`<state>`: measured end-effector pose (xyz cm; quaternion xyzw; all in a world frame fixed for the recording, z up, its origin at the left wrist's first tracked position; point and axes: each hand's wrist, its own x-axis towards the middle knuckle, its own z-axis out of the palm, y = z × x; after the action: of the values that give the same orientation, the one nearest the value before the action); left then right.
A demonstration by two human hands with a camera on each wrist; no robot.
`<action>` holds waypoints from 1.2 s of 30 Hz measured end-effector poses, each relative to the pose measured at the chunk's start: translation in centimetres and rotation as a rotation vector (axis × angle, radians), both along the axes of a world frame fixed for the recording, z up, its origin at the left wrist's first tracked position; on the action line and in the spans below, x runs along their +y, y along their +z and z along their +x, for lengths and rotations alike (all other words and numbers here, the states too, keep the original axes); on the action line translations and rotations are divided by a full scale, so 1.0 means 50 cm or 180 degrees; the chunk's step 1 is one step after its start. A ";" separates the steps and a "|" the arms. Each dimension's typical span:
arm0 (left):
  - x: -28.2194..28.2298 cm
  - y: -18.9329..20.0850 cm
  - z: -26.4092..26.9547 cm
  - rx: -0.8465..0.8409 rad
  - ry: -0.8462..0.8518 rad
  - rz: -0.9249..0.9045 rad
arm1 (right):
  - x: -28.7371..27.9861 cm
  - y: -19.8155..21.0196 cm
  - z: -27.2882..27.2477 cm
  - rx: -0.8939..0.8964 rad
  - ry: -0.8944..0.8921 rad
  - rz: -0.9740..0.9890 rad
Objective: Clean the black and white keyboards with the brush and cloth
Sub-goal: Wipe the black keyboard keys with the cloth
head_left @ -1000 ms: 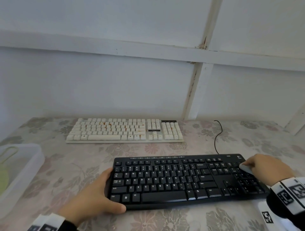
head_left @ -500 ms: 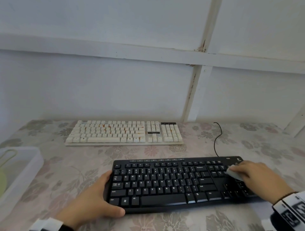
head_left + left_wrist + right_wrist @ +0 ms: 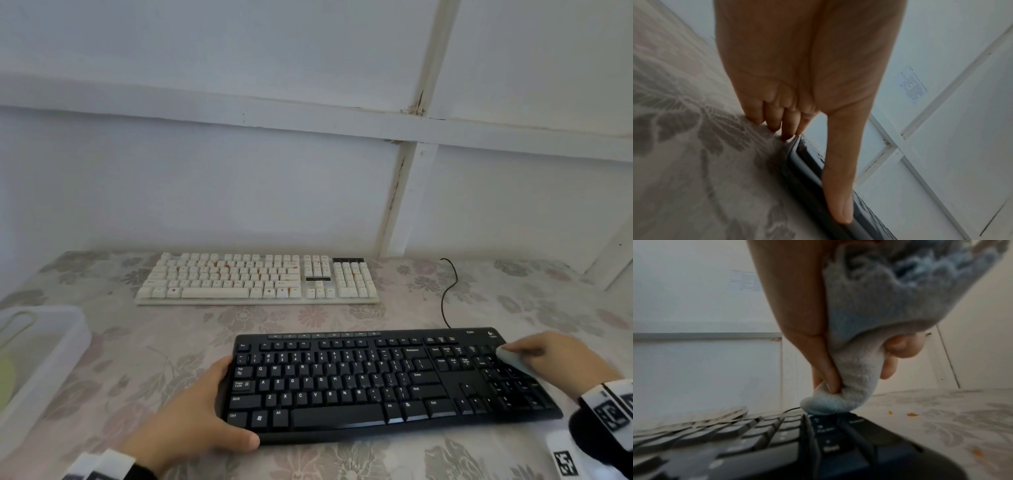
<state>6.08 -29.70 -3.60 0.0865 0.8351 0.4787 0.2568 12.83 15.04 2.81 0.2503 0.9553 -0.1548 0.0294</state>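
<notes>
cloth (image 3: 511,357) now farther right on black keyboard (image 3: 376,380), right hand (image 3: 551,359) fingers bunched round it (left hand (image 3: 191,421) flat, steadying)

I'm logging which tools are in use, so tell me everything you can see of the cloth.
The cloth is pale blue-white, soft and fuzzy like microfibre or terry, with a frayed, darker blue edge near the wrist. It is bunched up in the right hand, pinched between thumb and fingers. Its rounded tip presses on the far right corner of the black keyboard, at the number pad. Nothing else touches it.
</notes>
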 end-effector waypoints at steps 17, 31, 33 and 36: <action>0.003 0.007 0.005 -0.0079 0.0042 0.0040 | -0.077 -0.041 -0.015 -0.0030 0.1135 0.0439; 0.003 0.011 0.008 -0.0217 0.0014 0.0112 | -0.001 0.000 0.003 -0.0025 -0.0075 0.0313; 0.004 0.012 0.010 -0.0193 0.0062 0.0069 | -0.055 0.023 -0.002 0.0197 0.0309 0.0154; 0.008 0.017 0.010 -0.0181 0.0123 0.0019 | -0.174 0.038 -0.020 0.0174 0.1123 -0.0094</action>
<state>6.59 -29.29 -2.74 0.0575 0.8276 0.4883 0.2709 11.85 6.36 4.71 0.0741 0.9824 -0.1680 0.0337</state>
